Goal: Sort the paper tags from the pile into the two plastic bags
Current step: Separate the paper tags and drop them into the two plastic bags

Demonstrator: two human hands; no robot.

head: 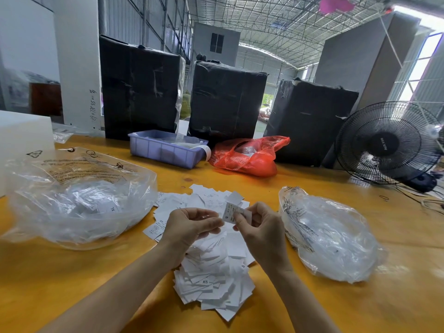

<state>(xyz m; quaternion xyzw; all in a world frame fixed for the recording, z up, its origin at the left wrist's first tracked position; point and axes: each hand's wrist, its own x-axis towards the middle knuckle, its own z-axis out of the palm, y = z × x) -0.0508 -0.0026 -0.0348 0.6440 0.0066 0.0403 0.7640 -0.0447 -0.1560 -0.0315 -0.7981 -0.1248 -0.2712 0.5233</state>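
Sorting station seen from the head camera. At centre frame the right hand (260, 230) pinches a small paper tag (231, 212) between thumb and forefinger, its grip clamped on the tag's right edge; the tag is raised clear of the pile and turned face-up toward the viewer, so that the printed size letter, which reads as "S", can be checked before it is assigned to a bag. The left hand (192, 225) sits just beside it with fingers curled; its fingertips meet the tag's lower left edge, probably steadying it, though whether that grip is truly closed on the paper cannot be told.

The pile of tags (213, 267) lies on the yellow bench (72, 284) directly beneath and between the forearms, within reach of either hand. The two clear plastic bags flank it with mouths open: the left bag (79, 200) at middle left, already holding many tags, one marked "XL"; the right bag (331, 234) at middle right, whose contents are hard to make out. This layout lets each hand drop a tag sideways without crossing over.

Much of the pile remains, so the task appears far from finished.

Behind, in the upper half: a lilac tray (165, 150), a red bag (249, 156), three black-wrapped bales (225, 97) and a fan (386, 143) at right
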